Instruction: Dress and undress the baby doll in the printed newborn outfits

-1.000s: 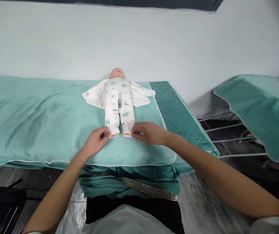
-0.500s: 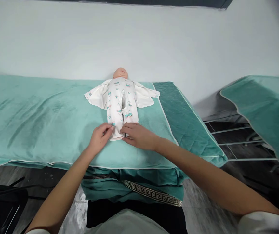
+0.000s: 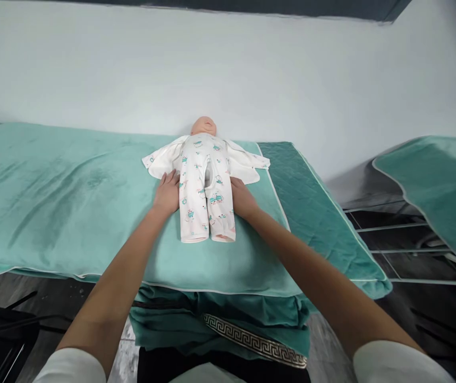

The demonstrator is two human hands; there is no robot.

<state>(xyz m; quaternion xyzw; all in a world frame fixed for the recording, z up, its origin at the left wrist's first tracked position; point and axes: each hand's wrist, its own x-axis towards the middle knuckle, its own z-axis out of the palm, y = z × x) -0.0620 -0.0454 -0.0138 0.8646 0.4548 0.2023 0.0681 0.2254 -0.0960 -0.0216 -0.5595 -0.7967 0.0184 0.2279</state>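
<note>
A baby doll (image 3: 203,126) lies on its back on the green bed, head toward the wall. White printed baby pants (image 3: 196,213) with an open crotch lie over its front, legs straight toward me. A white top (image 3: 247,162) is spread out at both sides, sleeves outstretched. My left hand (image 3: 167,192) lies flat and open against the left edge of the pants, fingers pointing up toward the top. Against the right edge rests my right hand (image 3: 243,199), open, its fingertips partly hidden by the cloth.
The bed (image 3: 72,213) has a green velvet cover, with a quilted darker section (image 3: 311,197) at the right. A white wall (image 3: 228,69) rises behind it. At the right stands a metal frame (image 3: 411,250) beside another green cover (image 3: 443,181). A black object (image 3: 0,340) sits lower left.
Both hands have let go of the trouser leg ends and moved up along the outer sides of the pants. The leg ends now lie flat and straight. The view has shifted slightly.
</note>
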